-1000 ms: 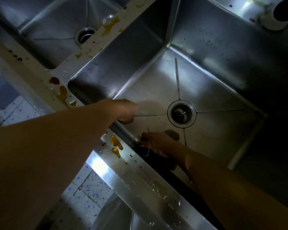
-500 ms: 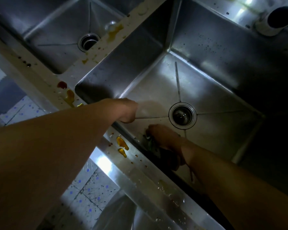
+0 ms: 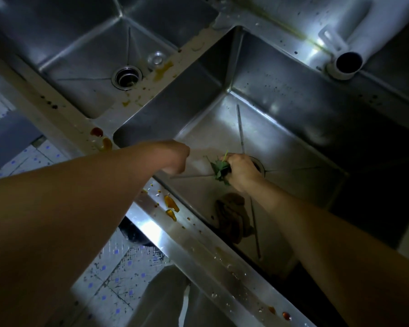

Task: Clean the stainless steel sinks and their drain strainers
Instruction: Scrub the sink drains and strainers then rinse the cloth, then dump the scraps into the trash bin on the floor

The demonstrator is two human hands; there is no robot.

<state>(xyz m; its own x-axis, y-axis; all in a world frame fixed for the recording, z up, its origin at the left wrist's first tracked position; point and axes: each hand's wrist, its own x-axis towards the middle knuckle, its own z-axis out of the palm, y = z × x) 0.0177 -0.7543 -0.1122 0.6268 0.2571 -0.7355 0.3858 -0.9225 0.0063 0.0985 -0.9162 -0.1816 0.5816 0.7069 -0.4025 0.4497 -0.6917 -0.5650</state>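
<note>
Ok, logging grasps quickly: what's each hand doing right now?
Left hand: fingers hidden past the sink's front edge, cannot be told.
Right hand: closed, gripping green leaf scraps.

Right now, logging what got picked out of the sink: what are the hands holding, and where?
Right hand grips green leaf scraps bunched by their middle; left hand's contents cannot be told.

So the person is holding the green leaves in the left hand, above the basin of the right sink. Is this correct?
Not quite. The head view shows the green leaves gripped in the right hand, not the left. The left hand is at the near edge of the sink, and what it holds, if anything, cannot be seen. The rest stands: the leaves are above the basin of the right sink.
</note>
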